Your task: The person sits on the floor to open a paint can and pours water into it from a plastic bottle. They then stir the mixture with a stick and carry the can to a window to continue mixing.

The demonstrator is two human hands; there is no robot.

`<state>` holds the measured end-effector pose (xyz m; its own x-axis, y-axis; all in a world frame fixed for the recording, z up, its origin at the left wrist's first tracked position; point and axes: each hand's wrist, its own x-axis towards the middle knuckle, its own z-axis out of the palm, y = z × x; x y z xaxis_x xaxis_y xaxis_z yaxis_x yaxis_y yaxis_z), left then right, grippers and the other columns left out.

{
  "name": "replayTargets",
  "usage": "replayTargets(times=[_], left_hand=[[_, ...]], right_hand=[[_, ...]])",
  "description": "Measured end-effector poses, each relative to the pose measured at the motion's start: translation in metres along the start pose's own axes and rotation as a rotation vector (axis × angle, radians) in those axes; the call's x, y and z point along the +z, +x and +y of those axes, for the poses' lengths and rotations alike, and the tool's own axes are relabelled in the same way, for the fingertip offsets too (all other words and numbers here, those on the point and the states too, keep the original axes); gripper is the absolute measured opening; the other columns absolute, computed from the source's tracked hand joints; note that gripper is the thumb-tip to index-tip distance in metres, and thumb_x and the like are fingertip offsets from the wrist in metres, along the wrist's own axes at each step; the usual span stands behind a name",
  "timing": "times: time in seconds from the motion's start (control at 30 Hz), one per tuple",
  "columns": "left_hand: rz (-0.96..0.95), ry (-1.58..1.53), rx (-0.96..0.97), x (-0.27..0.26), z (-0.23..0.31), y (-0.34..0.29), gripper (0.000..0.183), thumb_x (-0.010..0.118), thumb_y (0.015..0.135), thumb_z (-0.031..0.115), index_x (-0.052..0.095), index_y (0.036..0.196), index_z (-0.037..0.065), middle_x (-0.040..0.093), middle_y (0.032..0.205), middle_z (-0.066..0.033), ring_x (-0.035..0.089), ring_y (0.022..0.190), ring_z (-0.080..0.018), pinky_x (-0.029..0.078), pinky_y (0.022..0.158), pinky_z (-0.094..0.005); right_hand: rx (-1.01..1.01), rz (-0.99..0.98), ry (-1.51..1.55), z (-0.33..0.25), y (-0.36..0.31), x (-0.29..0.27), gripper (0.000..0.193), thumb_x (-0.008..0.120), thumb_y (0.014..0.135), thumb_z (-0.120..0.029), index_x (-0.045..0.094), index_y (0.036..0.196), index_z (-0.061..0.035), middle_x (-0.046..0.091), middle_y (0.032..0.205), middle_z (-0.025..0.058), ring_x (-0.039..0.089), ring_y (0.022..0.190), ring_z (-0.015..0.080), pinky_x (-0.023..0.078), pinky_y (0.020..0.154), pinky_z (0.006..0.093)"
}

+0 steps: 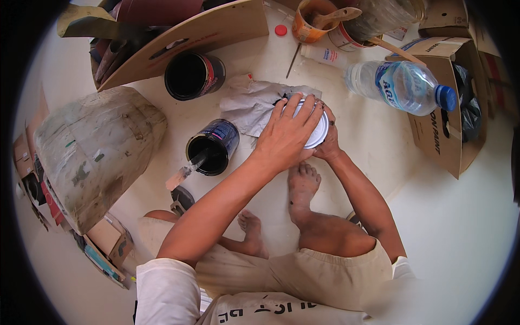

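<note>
Both my hands are around a round tin with a white top [319, 133], in the middle of the view. My left hand [283, 132] lies across the top with its fingers curved over it. Round the tin's right side wraps my right hand [329, 143], with dark smudges on its fingers. Under and beside the tin is a crumpled grey sheet [246, 105], cloth or paper. To the left, a dark open can [226, 136] leans with a brush-like tool [183, 176] sticking out of its mouth. Another dark open can [189, 77] stands farther off.
A large clear bottle with a blue cap [401, 86] lies at the right, by an open carton [439, 127]. At the back are an orange tub holding a brush [309, 31], a red cap [280, 30] and a small white bottle [325, 56]. A bulky wrapped block [100, 146] stands left. My bare foot [303, 187] is close below the tin.
</note>
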<state>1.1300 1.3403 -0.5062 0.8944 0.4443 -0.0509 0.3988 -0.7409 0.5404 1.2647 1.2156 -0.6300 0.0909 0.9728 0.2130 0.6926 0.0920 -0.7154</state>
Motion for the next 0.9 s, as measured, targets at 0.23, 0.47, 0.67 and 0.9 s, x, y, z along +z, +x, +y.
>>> replayTargets(times=[0.23,0.47,0.67,0.9], left_hand=[[-0.115,0.134,0.041,-0.009,0.004,0.009,0.089,0.084,0.066,0.024,0.045,0.143,0.003,0.047,0.143,-0.0186,0.046,0.130,-0.0414,0.042,0.105,-0.0494],[-0.167,0.148,0.075,-0.015,0.002,0.016,0.088,0.084,0.066,0.026,0.044,0.143,0.004,0.046,0.143,-0.0191,0.046,0.128,-0.0428,0.044,0.102,-0.0494],[-0.092,0.207,0.109,-0.007,0.005,0.007,0.089,0.083,0.066,0.032,0.045,0.142,0.006,0.044,0.143,-0.0186,0.046,0.128,-0.0404,0.044,0.099,-0.0525],[-0.164,0.184,0.094,-0.013,0.004,0.008,0.084,0.080,0.077,0.031,0.041,0.147,0.002,0.043,0.146,-0.0225,0.043,0.134,-0.0446,0.044,0.102,-0.0558]], right_hand=[[0.033,0.148,0.163,0.001,0.002,0.002,0.102,0.086,0.072,-0.033,0.027,0.150,-0.0026,0.044,0.148,0.0212,0.048,0.136,0.0395,0.045,0.111,0.0455],[0.051,0.156,0.135,-0.001,0.003,-0.002,0.097,0.086,0.071,-0.032,0.035,0.149,-0.0039,0.047,0.146,0.0183,0.049,0.135,0.0367,0.047,0.110,0.0427],[0.029,0.197,0.182,0.003,0.001,0.005,0.099,0.085,0.071,-0.033,0.032,0.150,-0.0044,0.046,0.147,0.0171,0.049,0.136,0.0359,0.048,0.110,0.0423],[-0.029,0.160,0.102,0.010,-0.001,0.008,0.108,0.088,0.068,-0.033,0.026,0.152,-0.0059,0.042,0.151,0.0158,0.049,0.136,0.0372,0.046,0.112,0.0426]])
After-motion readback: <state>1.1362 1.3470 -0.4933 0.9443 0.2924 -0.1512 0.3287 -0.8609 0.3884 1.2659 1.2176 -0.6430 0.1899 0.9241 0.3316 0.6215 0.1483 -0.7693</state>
